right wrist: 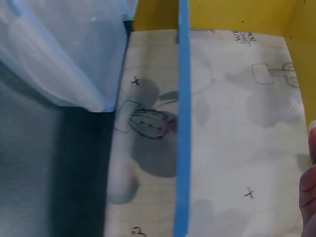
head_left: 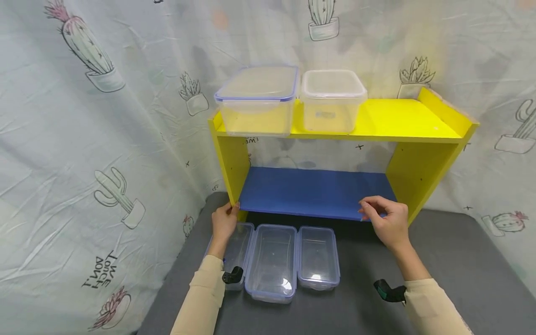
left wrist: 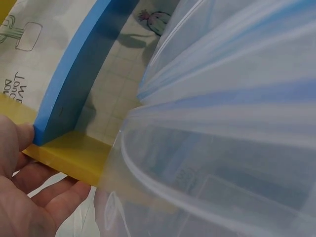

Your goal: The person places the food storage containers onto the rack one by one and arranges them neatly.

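Note:
A two-tier shelf has yellow side panels (head_left: pixel 228 160), a yellow top board (head_left: pixel 393 116) and a blue lower board (head_left: pixel 314 188). My left hand (head_left: pixel 224 223) grips the left panel low at its front edge. Seen from the left wrist, its thumb lies by the end of the blue board (left wrist: pixel 49 108), with fingers behind the yellow panel (left wrist: pixel 74 160). Bent fingers and thumb come close together on my right hand (head_left: pixel 387 221), which is by the blue board's front right edge with nothing visible in it. Only some of its fingers (right wrist: pixel 308 192) show in the right wrist view.
Two lidded clear containers, one blue-rimmed (head_left: pixel 257 86) and one white-lidded (head_left: pixel 332 83), stand on the top board's left half. On the dark grey table (head_left: pixel 356 298), three clear blue-rimmed boxes (head_left: pixel 272 260) sit side by side before the shelf. Cactus-print cloth (head_left: pixel 125 116) hangs behind and left.

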`<state>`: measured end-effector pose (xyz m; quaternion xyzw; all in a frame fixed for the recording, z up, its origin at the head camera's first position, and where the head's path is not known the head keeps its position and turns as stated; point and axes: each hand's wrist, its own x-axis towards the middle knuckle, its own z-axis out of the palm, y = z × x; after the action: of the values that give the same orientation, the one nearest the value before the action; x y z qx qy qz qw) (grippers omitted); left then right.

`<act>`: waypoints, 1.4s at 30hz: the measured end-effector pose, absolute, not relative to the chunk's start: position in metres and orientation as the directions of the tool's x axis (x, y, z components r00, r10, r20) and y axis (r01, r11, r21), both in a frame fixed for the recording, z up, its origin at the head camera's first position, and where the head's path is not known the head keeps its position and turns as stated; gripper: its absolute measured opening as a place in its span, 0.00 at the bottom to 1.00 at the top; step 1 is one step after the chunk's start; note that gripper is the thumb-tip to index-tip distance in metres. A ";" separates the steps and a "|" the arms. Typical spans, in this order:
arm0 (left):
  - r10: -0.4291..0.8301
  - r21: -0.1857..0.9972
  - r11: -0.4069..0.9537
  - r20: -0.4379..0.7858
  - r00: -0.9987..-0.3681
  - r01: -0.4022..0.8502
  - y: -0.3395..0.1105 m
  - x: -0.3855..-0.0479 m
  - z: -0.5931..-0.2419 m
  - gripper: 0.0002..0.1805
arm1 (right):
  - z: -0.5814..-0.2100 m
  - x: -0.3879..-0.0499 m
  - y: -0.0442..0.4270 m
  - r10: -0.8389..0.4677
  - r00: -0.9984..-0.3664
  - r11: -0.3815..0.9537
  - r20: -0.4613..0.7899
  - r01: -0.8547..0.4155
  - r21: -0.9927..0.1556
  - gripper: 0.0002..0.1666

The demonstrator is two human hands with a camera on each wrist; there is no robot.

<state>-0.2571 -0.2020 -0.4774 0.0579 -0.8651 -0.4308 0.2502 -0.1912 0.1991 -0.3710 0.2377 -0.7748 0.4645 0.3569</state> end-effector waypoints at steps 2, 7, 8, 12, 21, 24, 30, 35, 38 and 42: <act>-0.313 0.778 0.618 0.378 -0.871 0.115 -0.202 -0.256 -0.477 0.12 | -0.371 -0.185 0.198 -0.037 -0.639 0.458 0.769 -0.695 -0.555 0.08; -0.308 0.779 0.613 0.386 -0.869 0.129 -0.201 -0.256 -0.476 0.12 | -0.383 -0.180 0.197 -0.047 -0.659 0.438 0.750 -0.689 -0.578 0.08; -0.307 0.776 0.616 0.390 -0.868 0.131 -0.201 -0.257 -0.476 0.12 | -0.386 -0.180 0.196 -0.046 -0.665 0.433 0.745 -0.685 -0.585 0.08; -0.301 0.768 0.625 0.400 -0.865 0.138 -0.200 -0.258 -0.475 0.13 | -0.402 -0.178 0.193 -0.028 -0.705 0.410 0.708 -0.654 -0.636 0.08; -0.300 0.767 0.626 0.401 -0.866 0.138 -0.200 -0.261 -0.475 0.14 | -0.432 -0.169 0.177 -0.011 -0.767 0.364 0.641 -0.600 -0.712 0.08; -0.304 0.772 0.620 0.400 -0.865 0.139 -0.201 -0.261 -0.475 0.14 | -0.446 -0.167 0.172 -0.027 -0.791 0.373 0.612 -0.576 -0.728 0.08; -0.302 0.771 0.622 0.397 -0.867 0.137 -0.202 -0.260 -0.479 0.13 | -0.495 -0.171 0.170 -0.065 -0.840 0.441 0.538 -0.508 -0.740 0.05; -0.306 0.776 0.618 0.385 -0.871 0.126 -0.202 -0.260 -0.482 0.13 | -0.522 -0.177 0.172 0.015 -0.870 0.473 0.493 -0.428 -0.770 0.05; -0.303 0.776 0.619 0.382 -0.873 0.124 -0.202 -0.260 -0.483 0.13 | -0.527 -0.176 0.172 0.067 -0.869 0.494 0.490 -0.398 -0.773 0.06; -0.311 0.781 0.612 0.382 -0.870 0.124 -0.202 -0.260 -0.481 0.13 | -0.530 -0.174 0.171 0.110 -0.866 0.510 0.487 -0.371 -0.776 0.07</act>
<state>-0.2598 -0.2019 -0.4812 0.0543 -0.8626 -0.4369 0.2490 -0.1744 0.1711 -0.5301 0.0783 -0.8333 0.4886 0.2465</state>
